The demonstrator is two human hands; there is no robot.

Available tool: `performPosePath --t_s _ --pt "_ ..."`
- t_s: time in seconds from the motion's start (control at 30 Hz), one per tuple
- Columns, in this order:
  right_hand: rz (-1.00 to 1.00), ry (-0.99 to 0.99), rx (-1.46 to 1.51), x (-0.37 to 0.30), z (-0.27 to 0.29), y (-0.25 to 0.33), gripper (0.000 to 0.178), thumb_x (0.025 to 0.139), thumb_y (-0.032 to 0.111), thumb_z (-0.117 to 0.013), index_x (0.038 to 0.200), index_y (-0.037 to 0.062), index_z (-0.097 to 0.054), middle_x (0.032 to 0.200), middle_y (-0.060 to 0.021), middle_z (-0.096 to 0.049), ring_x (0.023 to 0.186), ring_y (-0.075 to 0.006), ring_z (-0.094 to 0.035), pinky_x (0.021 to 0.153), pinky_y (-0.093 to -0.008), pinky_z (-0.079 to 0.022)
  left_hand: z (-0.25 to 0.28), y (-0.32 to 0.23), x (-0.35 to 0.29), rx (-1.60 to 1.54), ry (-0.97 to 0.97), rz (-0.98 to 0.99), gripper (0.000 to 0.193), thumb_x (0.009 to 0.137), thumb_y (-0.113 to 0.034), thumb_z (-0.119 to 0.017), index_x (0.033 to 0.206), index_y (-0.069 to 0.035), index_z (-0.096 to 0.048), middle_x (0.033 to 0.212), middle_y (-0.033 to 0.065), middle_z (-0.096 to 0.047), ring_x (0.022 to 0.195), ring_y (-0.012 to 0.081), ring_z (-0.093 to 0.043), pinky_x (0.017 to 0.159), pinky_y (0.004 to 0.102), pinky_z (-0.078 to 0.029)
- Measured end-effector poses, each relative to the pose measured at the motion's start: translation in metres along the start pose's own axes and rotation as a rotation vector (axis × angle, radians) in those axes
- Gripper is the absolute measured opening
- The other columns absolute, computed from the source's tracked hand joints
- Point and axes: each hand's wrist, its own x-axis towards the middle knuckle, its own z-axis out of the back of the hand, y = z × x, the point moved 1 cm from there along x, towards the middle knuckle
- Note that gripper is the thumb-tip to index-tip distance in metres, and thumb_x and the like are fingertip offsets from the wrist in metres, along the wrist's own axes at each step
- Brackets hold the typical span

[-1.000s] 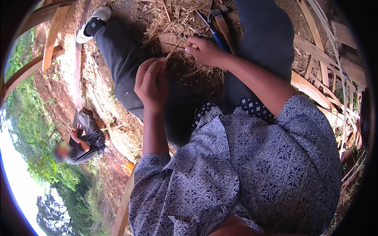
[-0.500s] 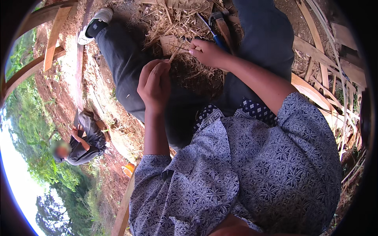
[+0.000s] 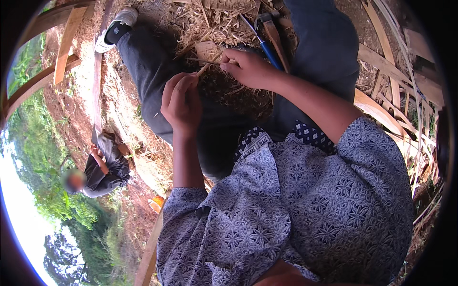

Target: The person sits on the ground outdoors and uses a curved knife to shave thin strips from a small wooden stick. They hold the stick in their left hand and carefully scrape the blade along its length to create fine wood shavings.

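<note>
My left hand (image 3: 181, 102) is closed, its thumb and fingers pinching a slim pale wooden stick (image 3: 205, 68) that slants up and to the right. Just right of it, my right hand (image 3: 248, 70) is closed around a thin dark blade-like tool (image 3: 202, 60), whose narrow end points left across the stick. Its handle is hidden in my fist, so whether it is a knife I cannot make out. Beyond both hands lies a small flat wood block (image 3: 206, 49) among shavings. A blue-handled tool (image 3: 270, 53) and a hammer (image 3: 274, 39) with a wooden handle lie close to my right hand.
Wood shavings (image 3: 217, 28) cover the ground between my legs. Boards and split strips (image 3: 381, 62) are piled at the right. Long planks (image 3: 98, 86) lie at the left, where another person (image 3: 107, 164) sits on the slope. An orange object (image 3: 156, 204) lies nearby.
My right hand has shifted left and slightly nearer, carrying the thin tool further across the stick. My left hand has moved a little left with the stick still pinched.
</note>
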Motion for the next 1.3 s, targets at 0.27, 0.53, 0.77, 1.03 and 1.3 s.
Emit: performPosePath --t_s 0.27,0.53,0.77,1.03,1.3 --pt "0.05 -0.031 0.043 0.0 -0.005 -0.004 0.017 0.1 0.021 -0.06 0.102 0.0042 -0.059 0.084 -0.0114 -0.064 0.076 -0.0198 -0.063 0.072 -0.0364 -0.049 -0.006 -0.005 0.003 0.01 -0.011 0.015 0.016 0.087 0.009 -0.07 0.098 -0.002 -0.067 0.096 0.0117 -0.07 0.085 0.0224 -0.073 0.071 0.031 -0.061" --pt "0.067 -0.036 0.098 0.006 -0.004 -0.02 0.019 0.101 0.025 -0.058 0.106 0.0065 -0.061 0.079 -0.0079 -0.064 0.073 -0.0173 -0.061 0.069 -0.0353 -0.048 -0.006 -0.008 0.002 -0.026 -0.03 0.039 0.018 0.082 0.01 -0.071 0.094 -0.003 -0.067 0.092 0.0099 -0.07 0.081 0.0237 -0.071 0.071 0.032 -0.058" --pt "-0.029 -0.028 0.002 0.01 -0.008 -0.054 0.019 0.101 0.025 -0.059 0.102 0.0058 -0.058 0.078 -0.0078 -0.061 0.068 -0.0174 -0.056 0.065 -0.037 -0.046 -0.006 -0.007 -0.003 -0.041 -0.027 0.033 0.017 0.084 0.01 -0.071 0.095 -0.002 -0.067 0.093 0.0114 -0.07 0.082 0.0234 -0.072 0.071 0.0319 -0.059" --pt "-0.073 -0.039 -0.024 0.015 -0.008 -0.049 0.019 0.098 0.028 -0.061 0.102 0.0098 -0.062 0.077 -0.0108 -0.065 0.074 -0.025 -0.065 0.068 -0.0411 -0.049 -0.004 -0.007 0.003 -0.001 -0.007 -0.003 0.018 0.085 0.011 -0.071 0.097 -0.002 -0.067 0.095 0.0117 -0.07 0.084 0.0226 -0.073 0.071 0.0314 -0.061" --pt "0.0 -0.001 -0.004 0.005 -0.01 -0.022 0.019 0.1 0.025 -0.059 0.102 0.0061 -0.06 0.078 -0.0082 -0.062 0.075 -0.0145 -0.06 0.068 -0.0352 -0.048 -0.002 -0.004 -0.001 -0.006 -0.037 0.027 0.017 0.084 0.009 -0.07 0.095 -0.003 -0.067 0.091 0.0102 -0.071 0.082 0.024 -0.071 0.071 0.0322 -0.058"
